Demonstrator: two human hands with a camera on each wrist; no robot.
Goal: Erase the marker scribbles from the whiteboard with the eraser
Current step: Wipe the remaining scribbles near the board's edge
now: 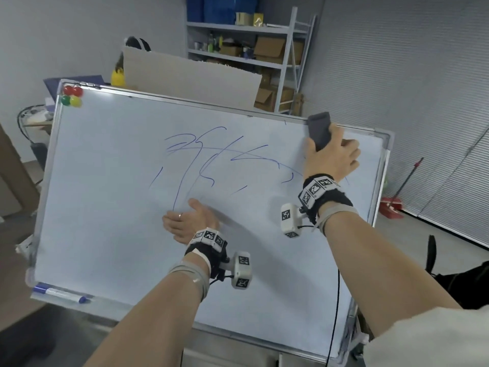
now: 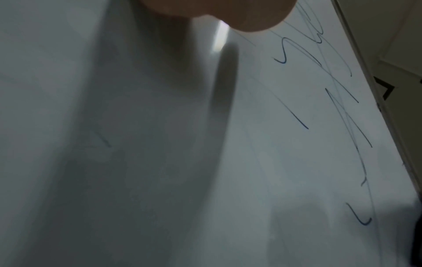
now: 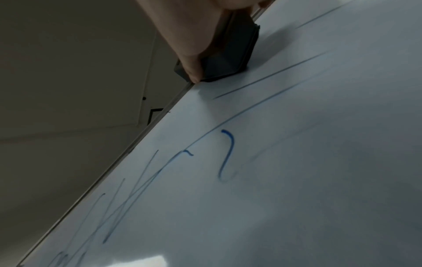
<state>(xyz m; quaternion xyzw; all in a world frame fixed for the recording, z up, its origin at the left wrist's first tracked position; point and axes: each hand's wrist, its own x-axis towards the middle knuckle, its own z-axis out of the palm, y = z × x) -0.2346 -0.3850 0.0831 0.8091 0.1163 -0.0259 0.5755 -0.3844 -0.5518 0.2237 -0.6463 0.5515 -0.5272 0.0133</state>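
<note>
A: Right hand [image 1: 334, 154] has its grip wrapped round the eraser [image 1: 319, 133], up at the whiteboard's [image 1: 105, 207] top right edge.

B: And the blue scribbles [image 1: 206, 160]?

A: Mostly there, mid-board. Left hand [image 1: 188, 221] flat, bracing. Early days, I'd say.

Pale grey walls [image 1: 66, 35] close the room at the back and left; on the right runs a wall of grey horizontal slats [image 1: 412, 75]. A grey metal shelving unit [image 1: 246, 56] stands in the far corner, loaded with cardboard boxes [image 1: 270, 50], small bottles and blue crates [image 1: 221, 7] on top. A large sheet of cardboard [image 1: 190, 78] leans in front of it. The floor [image 1: 412, 234] is smooth grey. A red-handled broom [image 1: 404, 186] with a red dustpan [image 1: 391, 207] rests against the slatted wall. Light is soft and even.
</note>
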